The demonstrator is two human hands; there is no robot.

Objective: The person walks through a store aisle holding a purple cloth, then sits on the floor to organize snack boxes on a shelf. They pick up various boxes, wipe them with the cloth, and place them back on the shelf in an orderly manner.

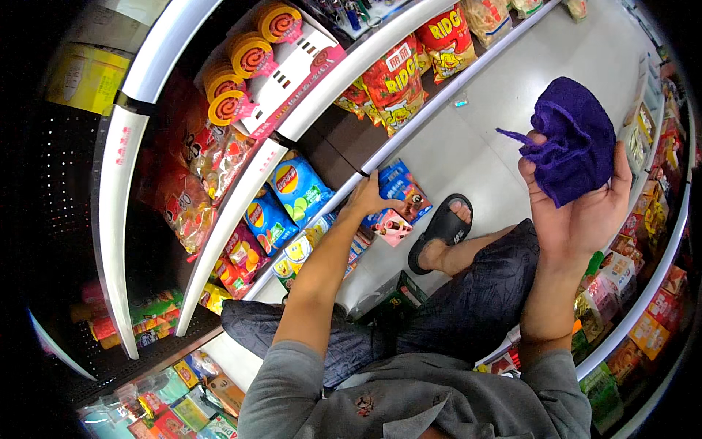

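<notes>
A crumpled purple cloth is gripped in my right hand, raised above the aisle floor with the palm up and a frayed end hanging out to the left. Down at the lowest shelf, my left hand touches the white shelf edge, its thumb spread away from the fingers. Beneath and beside that thumb are blue snack packs and a pink pack, close to the floor. Whether the left fingertips press on a pack cannot be seen.
Red bags of ridged chips, blue Lay's bags and a box of round orange-lidded sweets fill the left shelves. A dark green carton stands between my legs, near my sandal. More packaged goods line the right side.
</notes>
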